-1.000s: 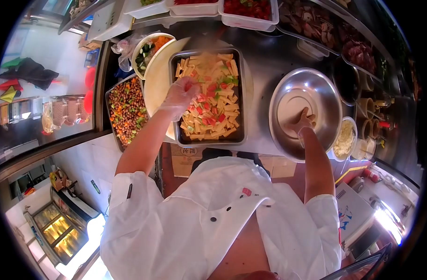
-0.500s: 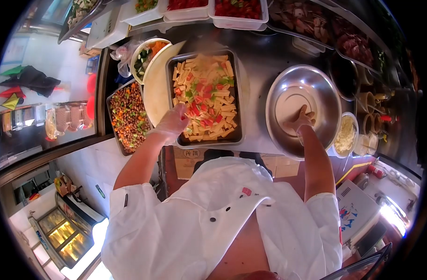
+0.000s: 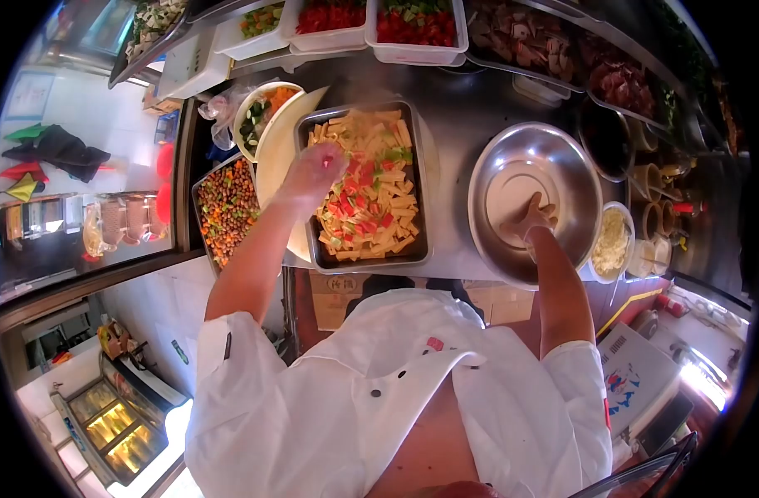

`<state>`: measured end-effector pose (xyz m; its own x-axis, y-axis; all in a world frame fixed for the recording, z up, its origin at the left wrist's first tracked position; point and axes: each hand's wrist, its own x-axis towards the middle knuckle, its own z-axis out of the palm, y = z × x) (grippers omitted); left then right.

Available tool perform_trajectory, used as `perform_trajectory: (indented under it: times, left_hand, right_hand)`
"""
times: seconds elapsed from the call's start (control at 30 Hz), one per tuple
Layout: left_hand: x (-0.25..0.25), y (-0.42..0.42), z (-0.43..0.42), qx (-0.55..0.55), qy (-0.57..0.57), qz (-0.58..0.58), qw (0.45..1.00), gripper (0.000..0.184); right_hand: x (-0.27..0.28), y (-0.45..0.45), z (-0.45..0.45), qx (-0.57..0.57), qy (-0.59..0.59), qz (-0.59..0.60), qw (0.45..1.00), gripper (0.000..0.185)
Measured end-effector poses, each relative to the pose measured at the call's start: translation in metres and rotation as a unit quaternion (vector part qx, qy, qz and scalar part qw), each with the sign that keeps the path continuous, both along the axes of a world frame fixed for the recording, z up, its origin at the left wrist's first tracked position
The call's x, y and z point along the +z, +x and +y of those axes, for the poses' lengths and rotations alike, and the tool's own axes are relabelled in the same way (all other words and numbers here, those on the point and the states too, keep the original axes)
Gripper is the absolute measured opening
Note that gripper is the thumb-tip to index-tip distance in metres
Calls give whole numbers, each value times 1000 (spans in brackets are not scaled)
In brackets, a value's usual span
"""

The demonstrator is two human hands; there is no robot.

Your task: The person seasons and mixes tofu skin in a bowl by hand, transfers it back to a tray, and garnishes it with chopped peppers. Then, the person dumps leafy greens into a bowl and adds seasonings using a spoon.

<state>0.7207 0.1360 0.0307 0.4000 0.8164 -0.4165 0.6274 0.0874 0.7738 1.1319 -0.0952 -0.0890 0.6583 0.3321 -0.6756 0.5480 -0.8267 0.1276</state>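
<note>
My left hand, in a thin clear glove, is over the upper left part of a metal tray. Its fingers are curled closed, with a small red pepper piece showing at the tips. Tan bean curd sticks fill the tray, with chopped red pepper and green pepper strewn over them. To the right, my right hand is inside a big steel bowl, fingers apart over the bottom, holding nothing. Whether its fingertips touch the metal I cannot tell.
A round board lies partly under the tray. Left of it are a tub of cut vegetables and a tray of peanuts with diced vegetables. Pale chopped food fills a container beside the bowl. White tubs of peppers line the back.
My left hand has moved up and away from me over the tray, still closed. My right hand stays in the bowl. The whole view has shifted slightly.
</note>
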Motion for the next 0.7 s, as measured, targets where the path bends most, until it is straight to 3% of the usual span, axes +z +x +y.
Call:
perform_trajectory:
  times: [0.03,0.13,0.27,0.37,0.4,0.43,0.5,0.53,0.63,0.7]
  left_hand:
    - [-7,5,12,26,-53,-61,996,22]
    - [-20,15,42,22,-80,-45,996,26]
    - [16,28,41,18,14,60,998,31]
    - [-4,21,45,-55,245,-1,968,30]
    - [45,45,30,-37,200,73,976,26]
    - [56,60,36,-77,276,21,958,26]
    - [72,86,53,-155,414,-84,893,24]
    - [77,102,70,-197,490,-59,847,26]
    - [77,163,134,-233,498,28,835,39]
    - [93,215,161,-210,332,184,901,53]
  right_hand:
    - [0,1,0,1,0,0,1000,138]
    - [7,-3,0,2,10,3,1000,136]
    - [16,-10,0,-3,8,-3,1000,133]
    - [24,-11,-1,-5,4,6,1000,131]
    - [9,-5,-5,0,3,3,1000,138]
    - [15,-5,-4,-5,2,6,1000,137]
    - [32,-11,-2,-15,-1,15,1000,136]
    - [33,-10,-2,-13,1,19,1000,135]
    - [17,-2,-6,-12,0,10,1000,136]
    - [15,1,-7,-7,-1,4,1000,136]
